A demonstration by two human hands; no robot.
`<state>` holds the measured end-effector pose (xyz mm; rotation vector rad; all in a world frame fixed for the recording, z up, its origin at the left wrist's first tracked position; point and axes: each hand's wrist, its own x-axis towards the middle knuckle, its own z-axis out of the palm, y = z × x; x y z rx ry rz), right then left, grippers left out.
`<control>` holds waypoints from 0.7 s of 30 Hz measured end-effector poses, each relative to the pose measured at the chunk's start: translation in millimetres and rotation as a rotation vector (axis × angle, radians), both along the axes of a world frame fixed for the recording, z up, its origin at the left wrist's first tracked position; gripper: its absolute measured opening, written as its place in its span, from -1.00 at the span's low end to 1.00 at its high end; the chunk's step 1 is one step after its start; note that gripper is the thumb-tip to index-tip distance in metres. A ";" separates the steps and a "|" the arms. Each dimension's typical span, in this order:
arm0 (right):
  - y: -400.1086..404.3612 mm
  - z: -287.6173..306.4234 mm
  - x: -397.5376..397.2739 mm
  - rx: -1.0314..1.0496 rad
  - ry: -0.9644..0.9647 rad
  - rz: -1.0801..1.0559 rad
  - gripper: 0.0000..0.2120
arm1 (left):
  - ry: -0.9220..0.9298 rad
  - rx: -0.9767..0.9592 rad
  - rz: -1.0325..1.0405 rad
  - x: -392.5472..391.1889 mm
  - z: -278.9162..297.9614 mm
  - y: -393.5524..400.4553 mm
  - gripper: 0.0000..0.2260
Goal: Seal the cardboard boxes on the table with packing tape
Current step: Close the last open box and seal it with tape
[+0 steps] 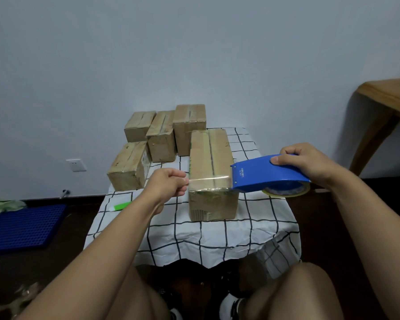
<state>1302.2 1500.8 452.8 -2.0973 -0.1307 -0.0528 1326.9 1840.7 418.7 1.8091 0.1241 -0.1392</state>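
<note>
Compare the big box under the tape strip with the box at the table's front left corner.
The big box is longer and taller than the front-left box. It lies straight, end toward the person, while the front-left box is angled and overhangs the table edge. A tape strip stretches across the big box between the left hand and the dispenser; nothing touches the other. Both are brown cardboard, flaps closed.

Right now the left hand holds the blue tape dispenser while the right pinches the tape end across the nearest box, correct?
Hands are swapped. In the head view the right hand holds the blue tape dispenser; the left hand pinches the tape end across the nearest box.
</note>
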 end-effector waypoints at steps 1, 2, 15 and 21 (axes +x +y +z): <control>-0.4 0.6 0.6 0.003 0.005 0.002 -0.61 | 0.004 0.004 0.006 -1.0 -1.5 -0.9 -0.87; -0.8 0.9 1.0 0.008 0.010 0.004 -0.61 | 0.006 0.011 0.014 -2.5 -2.3 -2.2 -0.88; -3.7 -3.2 10.2 -0.015 0.039 0.018 -0.63 | 0.032 0.068 0.081 -0.9 -15.8 -7.5 -0.83; 1.9 -0.8 14.3 -0.028 0.045 0.045 -0.62 | 0.066 0.065 0.069 2.9 -14.5 -5.8 -0.89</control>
